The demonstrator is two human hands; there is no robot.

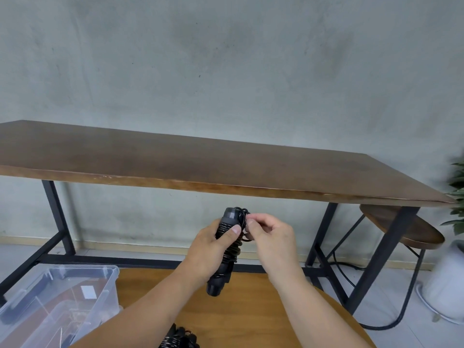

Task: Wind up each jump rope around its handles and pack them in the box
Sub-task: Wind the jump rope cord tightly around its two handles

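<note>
The left hand (209, 249) is gripping the wound black jump rope handles (224, 249) upright, thumb across the coils, while the right hand (270, 238) is pinching the rope's loose end (244, 222) near the top

Looks like a home office or studio corner, sparse. Bare grey concrete-look wall (226, 59) w/ pale skirting along the base. Long dark wood counter (200, 162) on black metal legs, round wood stool (401, 227) tucked under its right end. Potted plant (457, 197) in white pot at far right, light tiled floor (391, 292), cable trailing near the legs.
</note>
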